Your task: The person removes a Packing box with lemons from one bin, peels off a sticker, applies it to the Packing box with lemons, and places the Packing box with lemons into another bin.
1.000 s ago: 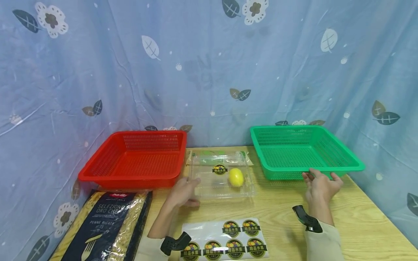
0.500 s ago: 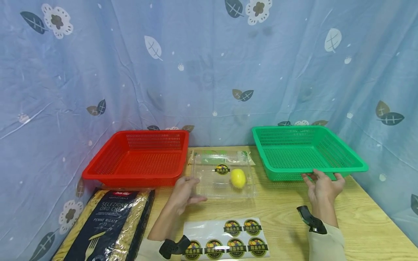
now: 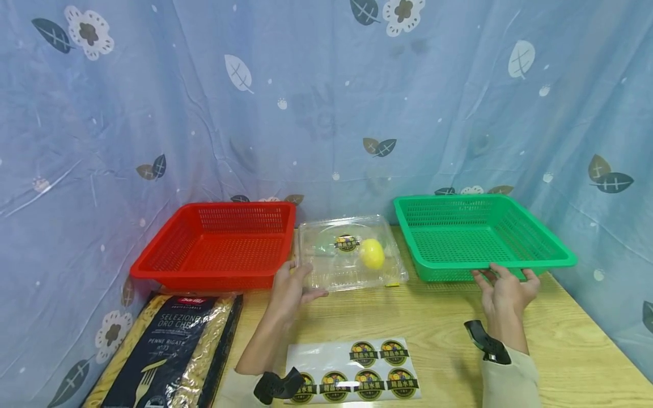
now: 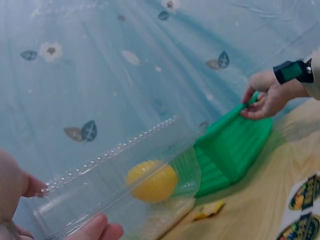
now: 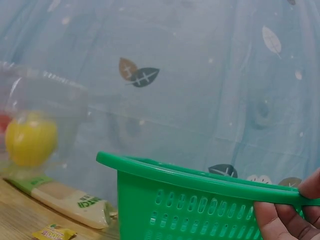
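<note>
My left hand point(image 3: 288, 288) grips the left edge of a clear plastic clamshell box point(image 3: 326, 275), raised off the table and slightly tilted. Inside the box lies a lemon-like yellow fruit point(image 3: 372, 254), and a round black fruit sticker point(image 3: 347, 243) shows on its lid. In the left wrist view, thumb and fingers pinch the clear box point(image 4: 90, 190) from both sides. My right hand point(image 3: 507, 292) pinches the front rim of a green plastic basket point(image 3: 484, 265); the right wrist view shows its fingers point(image 5: 272, 220) below that rim point(image 5: 200, 181).
A red basket point(image 3: 214, 277) stands at the back left, behind a bag of penne pasta point(image 3: 168, 351). A sheet of stickers point(image 3: 326, 357) lies at the table's front. Under the raised box are a long green-and-beige packet point(image 5: 65, 200) and a small yellow wrapper point(image 5: 54, 232).
My left hand has lifted the clear box with the yellow fruit up off the table, uncovering a small yellow wrapper. The right hand stays at the green basket's rim.
</note>
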The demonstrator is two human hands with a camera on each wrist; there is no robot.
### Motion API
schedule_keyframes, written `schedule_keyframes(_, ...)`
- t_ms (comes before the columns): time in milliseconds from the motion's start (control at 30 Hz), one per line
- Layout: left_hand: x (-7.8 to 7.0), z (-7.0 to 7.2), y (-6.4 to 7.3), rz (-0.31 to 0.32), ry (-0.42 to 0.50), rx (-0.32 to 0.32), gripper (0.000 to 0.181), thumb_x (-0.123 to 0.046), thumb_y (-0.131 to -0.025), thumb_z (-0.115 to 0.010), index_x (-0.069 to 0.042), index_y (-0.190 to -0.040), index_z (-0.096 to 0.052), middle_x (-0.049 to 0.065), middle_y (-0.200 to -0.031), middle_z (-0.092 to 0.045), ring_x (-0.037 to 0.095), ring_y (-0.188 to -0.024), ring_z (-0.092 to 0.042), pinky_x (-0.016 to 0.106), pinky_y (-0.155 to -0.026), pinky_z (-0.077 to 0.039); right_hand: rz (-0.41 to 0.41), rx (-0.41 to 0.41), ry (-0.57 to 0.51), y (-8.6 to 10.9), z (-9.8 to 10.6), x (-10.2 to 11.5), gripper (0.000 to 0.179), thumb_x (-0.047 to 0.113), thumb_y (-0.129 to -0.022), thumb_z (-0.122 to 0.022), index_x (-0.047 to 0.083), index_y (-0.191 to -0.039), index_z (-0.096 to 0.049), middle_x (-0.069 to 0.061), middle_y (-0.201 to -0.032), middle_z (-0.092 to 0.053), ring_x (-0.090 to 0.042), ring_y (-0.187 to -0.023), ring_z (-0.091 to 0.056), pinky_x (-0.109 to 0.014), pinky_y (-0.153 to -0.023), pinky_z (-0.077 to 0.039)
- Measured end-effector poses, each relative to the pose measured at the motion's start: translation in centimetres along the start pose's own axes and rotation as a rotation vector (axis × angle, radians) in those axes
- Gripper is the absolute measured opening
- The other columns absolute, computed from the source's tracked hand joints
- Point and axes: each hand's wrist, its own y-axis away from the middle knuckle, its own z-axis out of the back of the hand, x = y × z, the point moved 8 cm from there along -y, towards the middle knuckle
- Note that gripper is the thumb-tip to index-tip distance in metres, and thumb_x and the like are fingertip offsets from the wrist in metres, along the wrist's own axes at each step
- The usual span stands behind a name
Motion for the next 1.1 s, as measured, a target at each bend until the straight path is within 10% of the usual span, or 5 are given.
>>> schedule_keyframes(400,-2.9,-3.1,-1.7,-0.011,0.072,0.009,0.048,-0.020,-0.102,-0.055,0.003,-0.143,-0.041,0.028,-0.137,-0.044,0.036,-0.077,-0.074,0.036,-0.076,-0.061,-0.004,0.001,-0.016,-0.1,-0.3,0.2,0.072,-0.010,-0.097,-0.052,0.030,-0.145,-0.016,-0.005,-0.135,-0.029,-0.027,-0.083,-0.054,-0.040,-0.078,-0.061)
schedule_keyframes(1100,-5.2,-11.9,-4.3,0.049,0.286,0.014,0.051,-0.020,-0.099,-0.063,-0.003,-0.140,-0.039,0.023,-0.151,-0.034,0.035,-0.071,-0.071,0.040,-0.079,-0.061,-0.023,-0.005,-0.015,0.1,0.1,0.1,0.074,-0.012,-0.097,-0.050,0.030,-0.147,-0.015,-0.002,-0.141,-0.025,-0.028,-0.092,-0.056,-0.042,-0.087,-0.059)
